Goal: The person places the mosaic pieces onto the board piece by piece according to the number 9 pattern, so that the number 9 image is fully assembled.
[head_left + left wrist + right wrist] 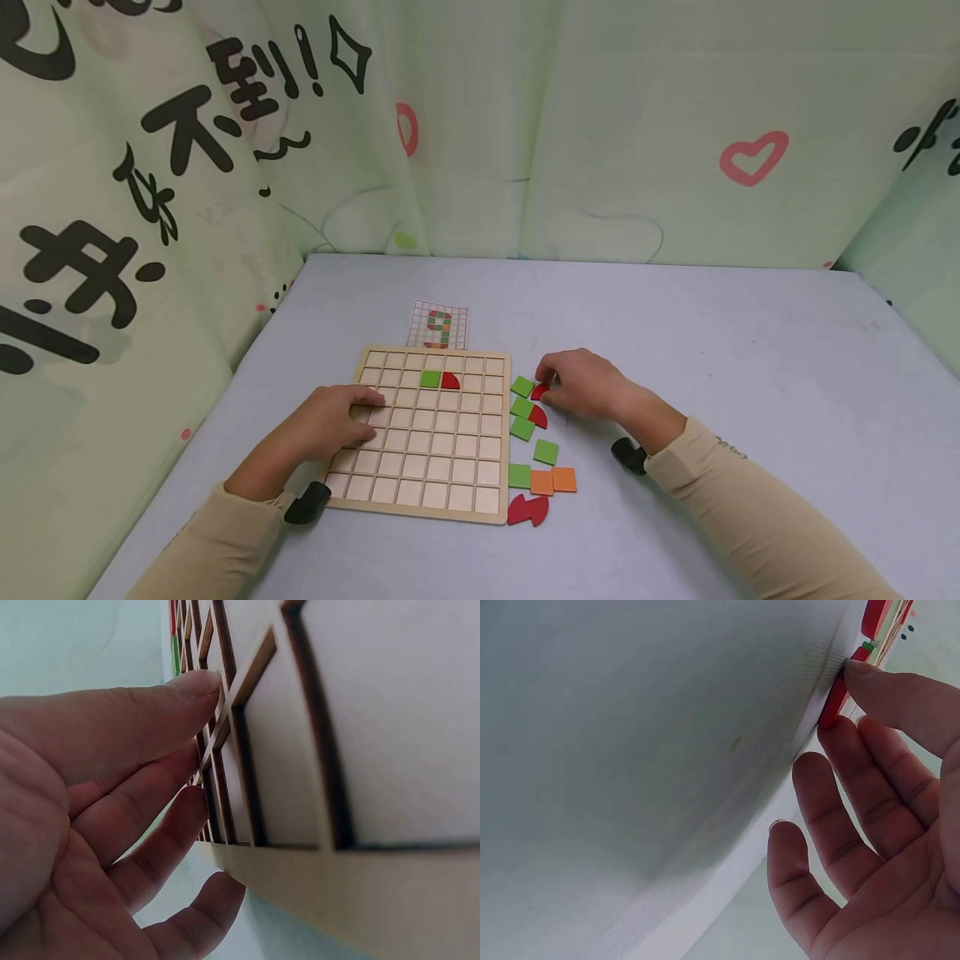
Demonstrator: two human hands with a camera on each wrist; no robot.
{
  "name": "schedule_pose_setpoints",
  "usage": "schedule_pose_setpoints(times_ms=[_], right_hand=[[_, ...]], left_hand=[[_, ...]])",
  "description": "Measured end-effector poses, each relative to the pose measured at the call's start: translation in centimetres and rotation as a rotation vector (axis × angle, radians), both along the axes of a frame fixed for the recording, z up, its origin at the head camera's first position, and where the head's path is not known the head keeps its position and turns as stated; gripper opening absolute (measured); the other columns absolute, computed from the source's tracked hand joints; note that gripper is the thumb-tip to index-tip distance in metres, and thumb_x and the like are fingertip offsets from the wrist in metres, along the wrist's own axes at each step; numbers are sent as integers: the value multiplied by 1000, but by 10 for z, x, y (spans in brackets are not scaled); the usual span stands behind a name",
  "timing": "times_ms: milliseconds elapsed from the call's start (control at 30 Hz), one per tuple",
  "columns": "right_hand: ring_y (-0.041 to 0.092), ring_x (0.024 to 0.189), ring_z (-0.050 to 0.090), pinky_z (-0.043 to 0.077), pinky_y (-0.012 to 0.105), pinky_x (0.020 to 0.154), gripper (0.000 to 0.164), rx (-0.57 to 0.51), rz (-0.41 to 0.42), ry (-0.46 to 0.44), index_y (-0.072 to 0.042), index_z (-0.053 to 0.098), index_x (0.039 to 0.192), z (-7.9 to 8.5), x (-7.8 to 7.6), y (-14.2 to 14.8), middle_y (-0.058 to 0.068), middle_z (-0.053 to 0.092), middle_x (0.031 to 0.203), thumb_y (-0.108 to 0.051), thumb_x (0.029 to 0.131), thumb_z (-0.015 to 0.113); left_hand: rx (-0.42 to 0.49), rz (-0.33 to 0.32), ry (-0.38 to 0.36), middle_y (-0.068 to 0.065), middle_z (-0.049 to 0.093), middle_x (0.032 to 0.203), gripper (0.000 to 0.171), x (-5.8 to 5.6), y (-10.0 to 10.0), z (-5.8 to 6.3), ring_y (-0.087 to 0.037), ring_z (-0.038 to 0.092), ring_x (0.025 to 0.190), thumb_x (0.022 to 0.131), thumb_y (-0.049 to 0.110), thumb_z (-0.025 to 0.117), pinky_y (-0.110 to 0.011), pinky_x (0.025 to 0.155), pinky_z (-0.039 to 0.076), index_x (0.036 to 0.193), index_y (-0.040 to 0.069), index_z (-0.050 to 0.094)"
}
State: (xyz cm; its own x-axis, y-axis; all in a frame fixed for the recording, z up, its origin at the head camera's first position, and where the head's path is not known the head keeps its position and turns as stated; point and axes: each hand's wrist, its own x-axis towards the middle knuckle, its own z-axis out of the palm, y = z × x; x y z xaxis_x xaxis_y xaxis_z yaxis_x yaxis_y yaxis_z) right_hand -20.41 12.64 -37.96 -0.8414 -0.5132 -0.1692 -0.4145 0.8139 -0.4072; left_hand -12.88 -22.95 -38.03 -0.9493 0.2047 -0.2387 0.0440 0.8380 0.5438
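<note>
A wooden grid board [416, 505] lies on the table, with a green square tile [431, 379] and a red quarter-circle tile [450, 381] side by side in an upper row. My left hand [328, 423] rests on the board's left side, thumb and fingertips touching the grid. To the right of the board, my right hand [588, 385] pinches another red quarter-circle tile [835, 703] between thumb and finger at the tabletop. Green squares [522, 386] and a further red quarter-circle [537, 417] lie close to that hand.
Behind the board lies a pattern card [460, 321] with a coloured figure on a grid. Orange squares [564, 480], a loose green square [546, 452] and red pieces [537, 510] sit right of the board. A printed curtain [600, 125] hangs round the white table [735, 375].
</note>
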Motion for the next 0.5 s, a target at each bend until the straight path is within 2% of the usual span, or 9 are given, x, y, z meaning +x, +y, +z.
schedule_pose_setpoints(times_ms=[500], right_hand=[[22,88,57,52,37,83,22,15,-10,13,-5,69,110,-1,-1,0,2,65,95,-14,90,72]], left_hand=[[3,-9,8,-13,60,135,39,0,-1,1,-37,47,132,86,11,75,-52,102,42,125,10,69]])
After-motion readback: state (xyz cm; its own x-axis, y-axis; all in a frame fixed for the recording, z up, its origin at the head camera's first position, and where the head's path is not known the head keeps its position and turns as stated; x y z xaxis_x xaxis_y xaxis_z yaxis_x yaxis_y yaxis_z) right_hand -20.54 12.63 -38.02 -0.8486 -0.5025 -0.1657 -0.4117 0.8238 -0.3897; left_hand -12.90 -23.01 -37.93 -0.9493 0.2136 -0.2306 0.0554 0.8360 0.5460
